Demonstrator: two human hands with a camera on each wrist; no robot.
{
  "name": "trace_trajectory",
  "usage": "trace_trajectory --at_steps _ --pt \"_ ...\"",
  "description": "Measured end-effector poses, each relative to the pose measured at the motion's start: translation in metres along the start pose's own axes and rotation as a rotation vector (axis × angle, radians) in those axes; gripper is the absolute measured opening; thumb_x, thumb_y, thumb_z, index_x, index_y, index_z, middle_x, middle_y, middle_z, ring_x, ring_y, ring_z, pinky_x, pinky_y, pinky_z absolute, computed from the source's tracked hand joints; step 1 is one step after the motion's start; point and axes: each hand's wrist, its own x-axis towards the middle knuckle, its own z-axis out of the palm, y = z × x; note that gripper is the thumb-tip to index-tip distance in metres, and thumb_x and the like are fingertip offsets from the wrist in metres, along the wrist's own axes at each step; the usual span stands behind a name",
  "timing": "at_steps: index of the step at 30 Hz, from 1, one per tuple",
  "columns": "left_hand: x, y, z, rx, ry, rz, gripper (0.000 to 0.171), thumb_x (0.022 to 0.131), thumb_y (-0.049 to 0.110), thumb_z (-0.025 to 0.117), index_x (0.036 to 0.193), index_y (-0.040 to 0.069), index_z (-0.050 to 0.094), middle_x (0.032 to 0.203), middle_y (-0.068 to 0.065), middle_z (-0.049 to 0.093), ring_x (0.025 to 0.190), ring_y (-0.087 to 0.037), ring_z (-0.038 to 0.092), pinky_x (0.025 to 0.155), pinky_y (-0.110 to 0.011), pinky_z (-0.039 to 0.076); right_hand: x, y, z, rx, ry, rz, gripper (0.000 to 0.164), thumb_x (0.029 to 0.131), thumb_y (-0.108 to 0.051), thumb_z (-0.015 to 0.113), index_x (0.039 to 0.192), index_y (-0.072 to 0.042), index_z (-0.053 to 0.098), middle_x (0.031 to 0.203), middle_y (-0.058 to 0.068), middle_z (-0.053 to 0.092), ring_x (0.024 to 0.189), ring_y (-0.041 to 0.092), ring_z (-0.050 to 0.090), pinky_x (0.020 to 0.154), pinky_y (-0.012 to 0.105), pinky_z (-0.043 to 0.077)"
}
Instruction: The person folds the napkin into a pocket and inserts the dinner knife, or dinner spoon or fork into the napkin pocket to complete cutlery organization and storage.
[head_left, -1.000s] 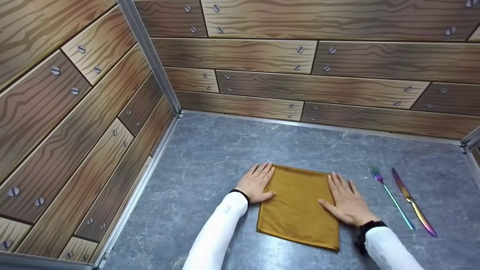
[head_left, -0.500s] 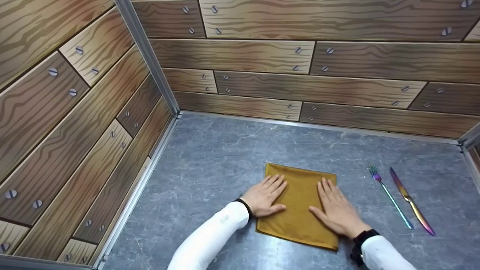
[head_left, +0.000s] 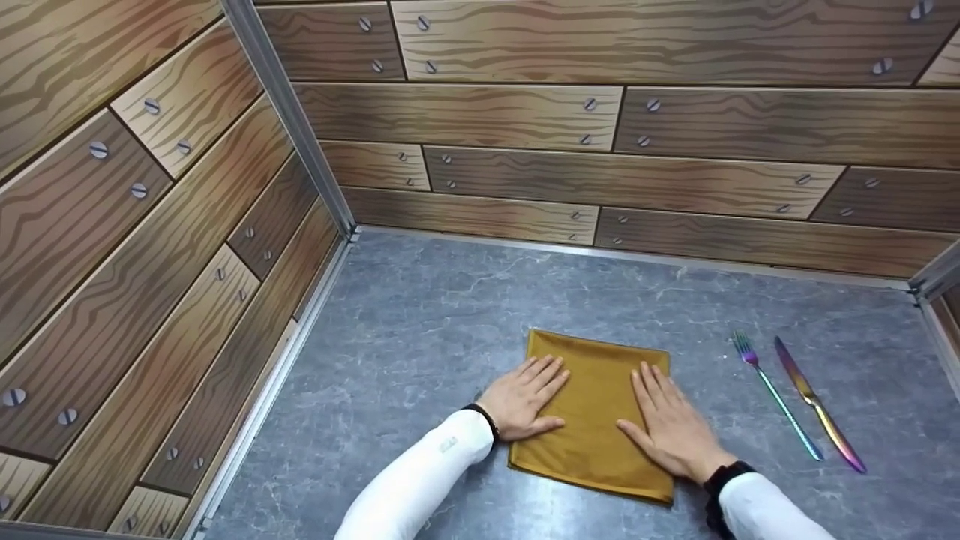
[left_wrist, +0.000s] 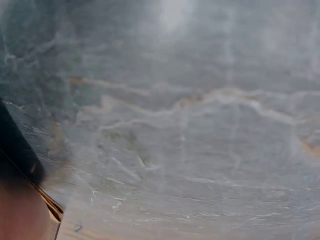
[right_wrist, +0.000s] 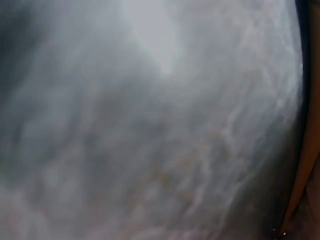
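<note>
A mustard-yellow cloth napkin (head_left: 592, 420), folded into a rough square, lies flat on the grey marbled table (head_left: 420, 315). My left hand (head_left: 521, 401) rests on its left side with straight fingers and the thumb pointing inward. On the right side lies my right hand (head_left: 671, 424), palm down, fingers extended along the cloth and thumb toward the middle. The left wrist view catches only a blurred bit of hand (left_wrist: 20, 215) and the cloth's edge (left_wrist: 52, 207). In the right wrist view a strip of the cloth (right_wrist: 311, 145) shows at the right border.
Right of the napkin lie a rainbow-coloured fork (head_left: 776, 394) and a matching knife (head_left: 821, 409), side by side. Wood-patterned panels form a back wall (head_left: 525, 172) and a left wall (head_left: 150, 300), with metal strips along the table's edges.
Both hands have slid inward from the napkin's side edges onto its surface and slightly toward the body. In the last half second they have barely moved. The fork and knife stay put.
</note>
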Motion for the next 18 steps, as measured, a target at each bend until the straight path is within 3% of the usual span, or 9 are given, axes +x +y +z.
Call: trace_trajectory --at_steps 5,9,13,18 --pt "-0.008 0.009 -0.012 -0.006 -0.022 0.011 0.083 0.089 0.067 0.005 0.15 0.011 0.002 0.155 -0.009 0.001 0.141 -0.025 -0.001 0.113 -0.04 0.004 -0.002 -0.015 -0.007 -0.009 0.034 0.009 0.082 0.091 -0.058 0.042 0.145 0.001 0.023 0.152 0.02 0.013 0.138 0.035 0.012 0.11 0.048 0.013" --pt "-0.019 0.019 -0.019 -0.037 -0.033 0.077 0.081 0.09 0.065 0.007 0.15 0.011 0.002 0.155 -0.01 0.001 0.141 -0.025 -0.001 0.113 -0.04 0.004 -0.012 -0.034 -0.01 0.02 0.029 -0.007 0.082 0.09 -0.057 0.044 0.146 -0.001 0.022 0.153 0.018 0.012 0.139 0.034 0.009 0.11 0.047 0.012" --pt "-0.027 0.023 -0.016 -0.043 -0.023 0.106 0.08 0.091 0.065 0.009 0.15 0.011 0.007 0.155 -0.009 0.005 0.141 -0.024 0.002 0.113 -0.04 0.007 -0.023 -0.043 -0.007 0.052 0.005 0.0 0.081 0.09 -0.057 0.045 0.147 -0.003 0.022 0.153 0.015 0.013 0.139 0.032 0.009 0.111 0.045 0.012" --pt "-0.029 0.021 -0.006 -0.056 -0.005 0.105 0.08 0.091 0.065 0.009 0.15 0.011 0.006 0.155 -0.009 0.004 0.141 -0.024 0.002 0.113 -0.041 0.007 -0.03 -0.039 0.002 0.069 -0.02 0.014 0.08 0.09 -0.059 0.042 0.148 -0.007 0.021 0.154 0.013 0.011 0.14 0.03 0.007 0.111 0.044 0.009"
